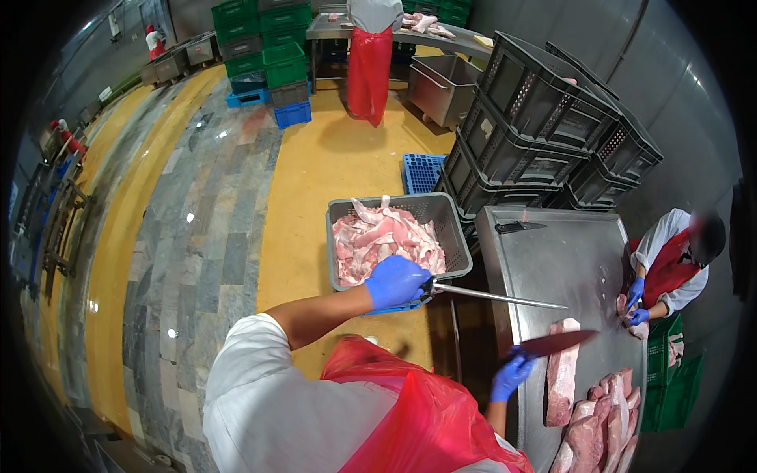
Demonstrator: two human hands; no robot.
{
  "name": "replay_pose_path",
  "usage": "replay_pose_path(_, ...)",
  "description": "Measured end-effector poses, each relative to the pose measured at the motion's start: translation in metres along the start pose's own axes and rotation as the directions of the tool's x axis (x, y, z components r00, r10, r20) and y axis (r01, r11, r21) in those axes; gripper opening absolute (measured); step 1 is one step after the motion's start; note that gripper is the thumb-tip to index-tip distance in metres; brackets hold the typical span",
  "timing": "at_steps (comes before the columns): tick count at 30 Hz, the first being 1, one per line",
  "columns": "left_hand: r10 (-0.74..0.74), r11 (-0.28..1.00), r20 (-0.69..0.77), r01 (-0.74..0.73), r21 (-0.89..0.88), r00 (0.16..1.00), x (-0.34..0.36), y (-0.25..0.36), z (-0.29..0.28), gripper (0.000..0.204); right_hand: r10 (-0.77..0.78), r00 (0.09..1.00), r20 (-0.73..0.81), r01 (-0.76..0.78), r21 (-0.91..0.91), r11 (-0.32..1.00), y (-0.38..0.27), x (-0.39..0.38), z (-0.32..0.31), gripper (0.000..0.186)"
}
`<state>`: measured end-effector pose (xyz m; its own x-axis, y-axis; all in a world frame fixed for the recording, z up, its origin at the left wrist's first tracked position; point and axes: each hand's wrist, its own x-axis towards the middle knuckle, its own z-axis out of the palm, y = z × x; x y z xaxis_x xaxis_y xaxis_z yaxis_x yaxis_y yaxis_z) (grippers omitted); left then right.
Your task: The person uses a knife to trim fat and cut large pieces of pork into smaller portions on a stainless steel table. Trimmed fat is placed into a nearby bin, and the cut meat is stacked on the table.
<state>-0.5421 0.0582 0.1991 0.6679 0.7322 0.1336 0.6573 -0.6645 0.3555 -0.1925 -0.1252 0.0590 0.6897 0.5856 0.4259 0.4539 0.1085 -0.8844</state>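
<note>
My left hand (397,282), in a blue glove, is closed round the dark handle of a sharpening steel (505,298), whose long rod points right over the metal table (512,236). A butcher's knife (558,343) is gripped in my right hand (512,375), also gloved in blue. Its broad blade points right, below the steel and apart from it, and passes above a long slab of pale pink meat (561,382). Several more cuts of meat (603,426) lie heaped at the table's near right. Beneath my left hand stands a grey crate (459,236) full of meat strips (386,236).
A black-handled knife (519,226) lies at the table's far end. Tall stacks of black crates (520,118) rise behind it. Across the table a co-worker (670,268) handles meat; another person in a red apron (369,71) stands at a far table. Green crates (670,386) stand at right.
</note>
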Motion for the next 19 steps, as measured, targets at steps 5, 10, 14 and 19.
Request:
replay_pose_path(5, 0.122, 0.987, -0.161, -0.136, -0.08, 0.979, 0.023, 0.028, -0.045, 0.013, -0.139, 0.988, 0.061, 0.14, -0.017, 0.99, -0.068, 0.06, 0.029, 0.029)
replay_pose_path(10, 0.145, 0.986, -0.207, -0.158, -0.045, 0.967, 0.025, 0.044, -0.083, 0.014, -0.101, 0.949, -0.298, 0.215, 0.38, 0.9, -0.177, 0.142, 0.024, 0.03)
replay_pose_path(14, 0.139, 0.99, -0.224, -0.129, 0.056, 0.965, 0.03, 0.04, -0.089, 0.014, -0.527, 0.805, 0.271, 0.593, -0.395, 0.702, -0.023, 0.073, 0.002, 0.016)
replay_pose_path(19, 0.075, 0.997, -0.181, -0.069, 0.039, 0.981, 0.013, 0.021, -0.09, 0.021, -0.292, 0.755, 0.587, 0.506, -0.238, 0.829, 0.023, -0.018, -0.023, 0.019)
